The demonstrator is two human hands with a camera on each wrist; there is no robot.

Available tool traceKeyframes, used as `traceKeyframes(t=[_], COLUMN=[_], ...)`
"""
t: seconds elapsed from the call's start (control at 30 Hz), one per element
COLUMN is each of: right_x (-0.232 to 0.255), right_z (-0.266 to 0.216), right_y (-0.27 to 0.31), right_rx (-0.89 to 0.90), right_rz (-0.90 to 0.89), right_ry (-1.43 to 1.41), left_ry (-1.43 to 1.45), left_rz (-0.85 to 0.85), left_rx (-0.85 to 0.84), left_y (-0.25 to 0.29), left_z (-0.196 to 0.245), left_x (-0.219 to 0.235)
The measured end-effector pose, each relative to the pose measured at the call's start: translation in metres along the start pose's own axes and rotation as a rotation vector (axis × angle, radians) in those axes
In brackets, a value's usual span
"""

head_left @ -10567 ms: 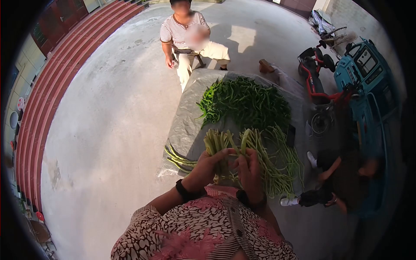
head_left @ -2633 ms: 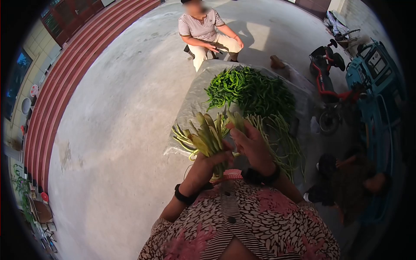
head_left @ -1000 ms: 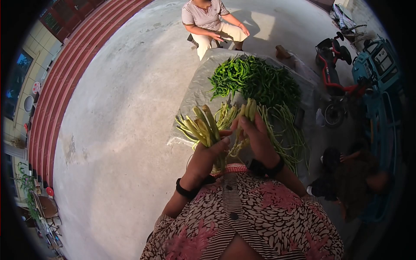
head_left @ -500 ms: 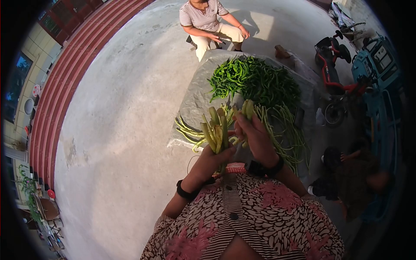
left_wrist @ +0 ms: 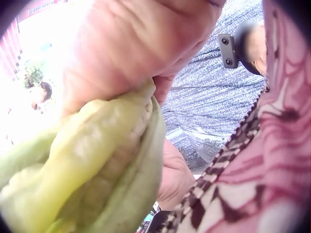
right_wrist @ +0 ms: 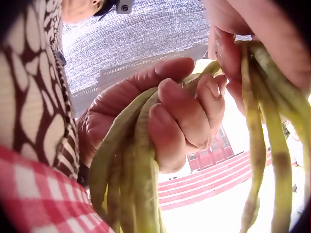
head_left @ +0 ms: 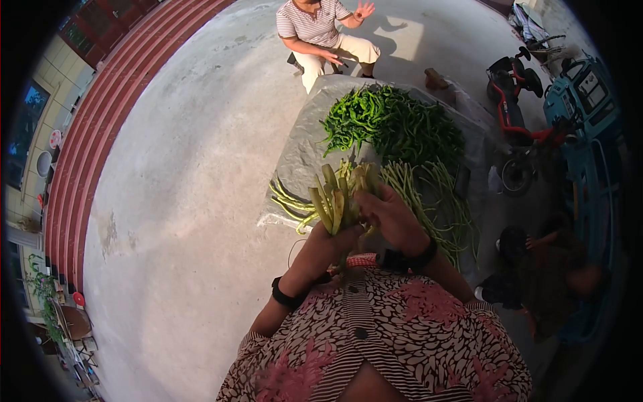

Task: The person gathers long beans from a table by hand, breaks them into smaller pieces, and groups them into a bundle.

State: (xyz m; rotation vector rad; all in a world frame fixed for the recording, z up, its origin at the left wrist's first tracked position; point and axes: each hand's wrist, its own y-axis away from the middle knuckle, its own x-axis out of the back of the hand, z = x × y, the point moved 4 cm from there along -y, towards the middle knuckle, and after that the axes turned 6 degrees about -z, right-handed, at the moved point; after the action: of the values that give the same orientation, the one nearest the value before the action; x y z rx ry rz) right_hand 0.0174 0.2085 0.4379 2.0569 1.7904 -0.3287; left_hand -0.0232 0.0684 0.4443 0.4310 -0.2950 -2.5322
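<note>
Long pale green beans stand upright in my left hand, which grips them in a bundle before the chest. My right hand holds a smaller bunch of beans close beside it. In the right wrist view, the left hand's fingers curl round several hanging beans, and more beans hang from the right hand. A bulging yellow-green bean lies under the left hand in the left wrist view.
A grey sheet carries a heap of green peppers, loose beans at left and more beans at right. A seated person faces me beyond it; another person is at right, near a blue vehicle.
My right hand has moved left and down with its bunch, up against the left hand's bundle. Earlier the two bunches stood farther apart. The seated person has raised a hand.
</note>
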Motion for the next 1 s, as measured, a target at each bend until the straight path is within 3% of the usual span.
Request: traceKeyframes(t=[0.17, 0.27, 0.47, 0.57, 0.67, 0.77, 0.87, 0.9, 1.0], right_x=[0.003, 0.004, 0.003, -0.002, 0.001, 0.000, 0.023, 0.023, 0.022], right_z=[0.001, 0.006, -0.001, -0.004, -0.008, -0.018, -0.014, -0.019, -0.019], right_y=[0.000, 0.000, 0.000, 0.003, 0.000, 0.002, -0.001, 0.000, 0.001], right_rx=[0.020, 0.010, 0.241, 0.184, 0.291, 0.321, 0.412, 0.411, 0.329], right_rz=[0.047, 0.069, 0.149, 0.056, 0.027, 0.163, 0.118, 0.172, 0.097], right_ry=[-0.051, -0.101, 0.050, -0.079, -0.039, -0.230, -0.347, -0.334, -0.231], left_ry=[-0.015, 0.056, 0.175, 0.202, 0.220, 0.158, 0.090, 0.093, 0.082], left_rz=[0.036, 0.053, 0.124, 0.145, 0.185, 0.180, 0.241, 0.248, 0.235], left_rx=[0.079, 0.036, -0.053, -0.027, -0.119, -0.223, -0.266, -0.210, -0.098], left_y=[0.002, 0.001, -0.003, -0.002, -0.001, 0.000, 0.001, 0.002, 0.004], left_z=[0.009, 0.006, 0.002, 0.004, 0.012, 0.014, 0.009, 0.008, 0.007], left_x=[0.005, 0.003, 0.012, 0.011, 0.009, 0.013, 0.021, 0.021, 0.019])
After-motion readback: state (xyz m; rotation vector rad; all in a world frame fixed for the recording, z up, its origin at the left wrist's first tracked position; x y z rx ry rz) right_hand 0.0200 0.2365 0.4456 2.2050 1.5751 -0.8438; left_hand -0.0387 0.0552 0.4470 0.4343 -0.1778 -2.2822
